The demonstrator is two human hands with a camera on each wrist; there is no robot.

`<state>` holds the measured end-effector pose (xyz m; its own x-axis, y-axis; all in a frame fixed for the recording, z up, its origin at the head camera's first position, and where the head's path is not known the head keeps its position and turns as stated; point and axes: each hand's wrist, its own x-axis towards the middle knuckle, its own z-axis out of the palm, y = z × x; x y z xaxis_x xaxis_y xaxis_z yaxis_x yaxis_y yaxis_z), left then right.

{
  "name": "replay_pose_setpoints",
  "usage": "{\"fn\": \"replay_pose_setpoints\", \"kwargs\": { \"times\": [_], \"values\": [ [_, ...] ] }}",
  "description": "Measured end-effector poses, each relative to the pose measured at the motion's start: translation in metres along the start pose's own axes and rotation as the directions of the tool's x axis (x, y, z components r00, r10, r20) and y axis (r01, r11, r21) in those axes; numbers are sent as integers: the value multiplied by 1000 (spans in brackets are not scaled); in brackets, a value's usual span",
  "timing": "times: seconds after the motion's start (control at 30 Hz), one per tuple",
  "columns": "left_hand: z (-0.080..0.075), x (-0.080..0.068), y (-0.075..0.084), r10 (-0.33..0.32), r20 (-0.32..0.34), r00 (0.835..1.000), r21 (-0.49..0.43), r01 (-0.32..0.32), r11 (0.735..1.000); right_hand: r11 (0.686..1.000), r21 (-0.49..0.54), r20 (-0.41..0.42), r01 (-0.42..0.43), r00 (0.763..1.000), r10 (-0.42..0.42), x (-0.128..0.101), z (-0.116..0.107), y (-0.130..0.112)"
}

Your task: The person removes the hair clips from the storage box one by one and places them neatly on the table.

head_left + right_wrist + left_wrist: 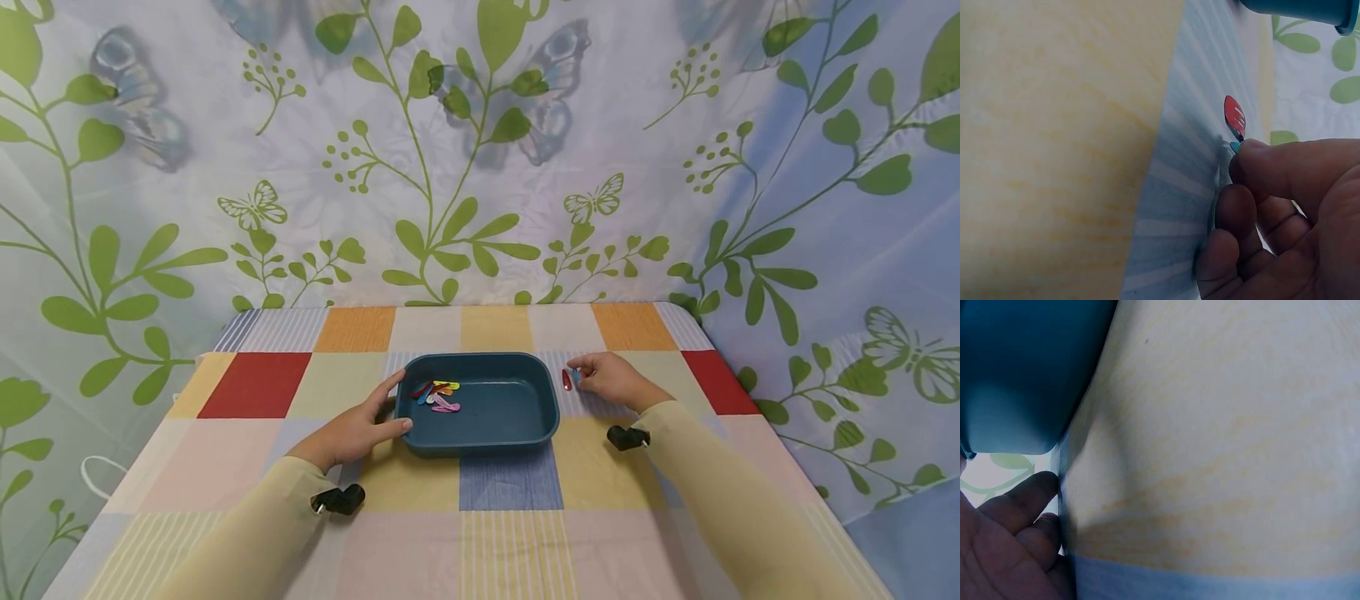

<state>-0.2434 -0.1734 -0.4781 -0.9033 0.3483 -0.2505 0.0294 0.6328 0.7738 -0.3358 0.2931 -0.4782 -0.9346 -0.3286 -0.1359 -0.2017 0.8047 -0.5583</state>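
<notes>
No brand, label or writing legible in any view.

Tray: dark teal, rectangular with rounded corners, at the middle of the desk, long axis running left to right. The desk carries a checked cloth of red, orange, yellow, blue and striped squares.

Clips: a small heap of coloured hair clips (red, blue, yellow, orange, pink) in the tray's left part, lying at mixed angles.

Red clip: flat on a striped square just right of the tray, outside it and not touching it. Long axis runs near to far in the head view; which end is the tip cannot be told there. In the right wrist view its wider, rounded end points away from the fingers.

Blue clip: just beside the red one, under the fingertips; only a small teal end shows in the right wrist view.

Right hand: on the desk right of the tray, fingers curled, fingertips closed on the blue clip and next to the red clip.

Left hand: fingers and thumb straight and spread, against the tray's left wall near its front corner; nothing gripped.

Backdrop: fabric printed with green leaves and butterflies.
</notes>
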Motion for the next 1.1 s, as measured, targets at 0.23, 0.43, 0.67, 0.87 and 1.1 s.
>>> {"fn": "replay_pose_setpoints", "kwargs": {
  "times": [0.23, 0.43, 0.67, 0.87, 1.1],
  "values": [
    [1, 0, 0, 2, -3, 1000, 15, -2, 1000, 1000, -13, 14, -10, 1000, 10, 0, 1, -1],
    [1, -1, 1, 0, -4, 1000, 10, 0, 1000, 999, -39, 18, -13, 1000, 14, 2, 1, -2],
    [2, 0, -1, 6, -3, 1000, 8, -6, 1000, 998, -61, 34, -14, 999, 17, 3, 2, -1],
    [2, 0, -1, 5, -7, 1000, 7, -5, 1000, 998, -60, 38, -15, 999, 17, 1, 1, 0],
    [2, 0, 0, 1, -11, 1000, 0, -1, 1000, 999, -48, 34, -24, 999, 26, 0, 1, 1]
  ]
}}
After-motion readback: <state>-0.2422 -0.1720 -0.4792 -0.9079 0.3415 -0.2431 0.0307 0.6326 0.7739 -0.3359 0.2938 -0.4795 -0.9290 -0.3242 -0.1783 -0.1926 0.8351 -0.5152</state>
